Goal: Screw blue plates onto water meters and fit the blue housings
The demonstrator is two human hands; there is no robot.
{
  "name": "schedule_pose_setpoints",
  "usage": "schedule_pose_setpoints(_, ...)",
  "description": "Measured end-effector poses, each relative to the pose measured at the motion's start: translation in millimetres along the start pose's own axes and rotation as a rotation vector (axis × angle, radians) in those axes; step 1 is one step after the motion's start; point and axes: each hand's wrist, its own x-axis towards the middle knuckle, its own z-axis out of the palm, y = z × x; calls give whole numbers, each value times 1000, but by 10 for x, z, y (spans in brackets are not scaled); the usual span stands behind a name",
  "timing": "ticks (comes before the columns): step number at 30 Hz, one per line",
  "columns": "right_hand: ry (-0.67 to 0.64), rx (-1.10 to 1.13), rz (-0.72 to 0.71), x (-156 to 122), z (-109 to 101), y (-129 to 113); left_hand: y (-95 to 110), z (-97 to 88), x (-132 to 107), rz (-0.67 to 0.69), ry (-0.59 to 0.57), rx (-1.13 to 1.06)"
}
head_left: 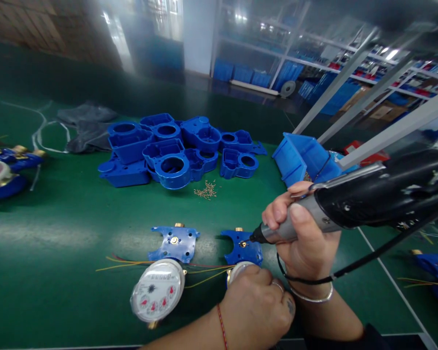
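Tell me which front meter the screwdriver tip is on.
The right meter, its dial under the left hand; the screwdriver in the right hand touches its blue plate. The left meter lies free, dial showing.

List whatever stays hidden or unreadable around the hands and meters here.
Head view only:
- Dial of the covered meter: under the left hand.
- Screw at the tip of the electric screwdriver: too small; the right hand hides its grip, and the right edge cuts off its rear.
- far-left meters: cut off by the left edge.
- loose screws: too small.
- shelves: blurred.
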Motion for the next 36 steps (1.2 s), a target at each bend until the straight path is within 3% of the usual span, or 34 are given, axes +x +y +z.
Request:
schedule_pose_setpoints(8,-10,-30,10,-14,17,19,8,21,-5,-4,55,-23)
schedule_pose_setpoints(21,-47,-34,0,-60,10,66,10,18,1,-13,-4,-40)
schedule_pose_setpoints(28,-68,-92,-21,-170,12,35,-9,88,-29,-10,31,-70)
schedule_pose_setpoints(36,-171,-140,-41,-263,-34,20,-73,209,-96,126,23,63)
